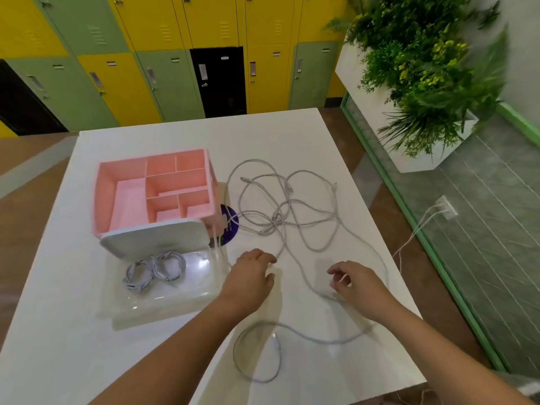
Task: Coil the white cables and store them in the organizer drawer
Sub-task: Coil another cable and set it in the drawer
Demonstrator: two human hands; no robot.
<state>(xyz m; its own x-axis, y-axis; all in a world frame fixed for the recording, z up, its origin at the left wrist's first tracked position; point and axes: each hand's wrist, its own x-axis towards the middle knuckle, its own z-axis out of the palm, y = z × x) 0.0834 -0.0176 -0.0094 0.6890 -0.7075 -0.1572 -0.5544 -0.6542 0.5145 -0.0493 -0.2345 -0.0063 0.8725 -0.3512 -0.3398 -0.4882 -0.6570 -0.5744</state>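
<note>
A tangle of loose white cables [292, 214] sprawls over the right half of the white table [292, 135], with one strand looping toward the near edge [257, 355]. The pink organizer [155, 188] stands at the left with its clear drawer [175, 296] pulled out toward me. Two coiled white cables [155, 270] lie in the drawer. My left hand [251, 276] hovers palm-down beside the drawer, fingertips at a cable strand, fingers relaxed. Loosely curled over a cable strand to the right is my right hand [353, 282]; it holds nothing that I can make out.
A round purple sticker [230, 223] lies partly under the organizer. Yellow and green lockers [146, 68] line the far wall. A white planter with green plants [423, 83] stands to the right, beyond the table edge. A wall socket with white leads [444, 207] sits low right.
</note>
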